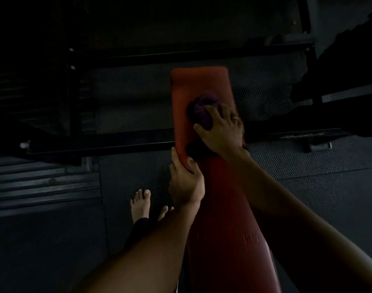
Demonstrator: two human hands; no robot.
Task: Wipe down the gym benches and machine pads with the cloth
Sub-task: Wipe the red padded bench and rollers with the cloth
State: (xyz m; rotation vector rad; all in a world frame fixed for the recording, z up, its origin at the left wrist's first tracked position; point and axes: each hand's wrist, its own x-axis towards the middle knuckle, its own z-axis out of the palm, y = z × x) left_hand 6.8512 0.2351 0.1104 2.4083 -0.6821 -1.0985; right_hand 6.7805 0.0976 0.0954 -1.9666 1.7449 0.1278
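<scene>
**While one hand wiped, the other held the pad steady**

Where the fingers of the right hand curled over the bunched purple cloth, they were spread and bent, clamping it down against the red bench pad. A ring showed on one finger. Just below and to the left of them, the left hand gripped the pad's near left edge, with its thumb over the top and the other fingers wrapped along the side and underneath.

Ahead of the right fingers, a stretch of the pad reached to its far end, which I judged was not yet wiped. The cloth was wadded rather than flat, so a stroke would probably cover only a narrow band and leave streaks beside it. The right hand also sat close to the pad's right edge, so a hard push outward could have run the cloth off the side. Dim light made missed patches hard to spot.

Behind the left fingers, a darker red pad ran back toward the person, and its surface looked scuffed in places. Below the left wrist, bare feet stood on a dark, dotted rubber floor mat. Black frame bars crossed beyond the bench, and the rest of the room was too dark to make out.
</scene>
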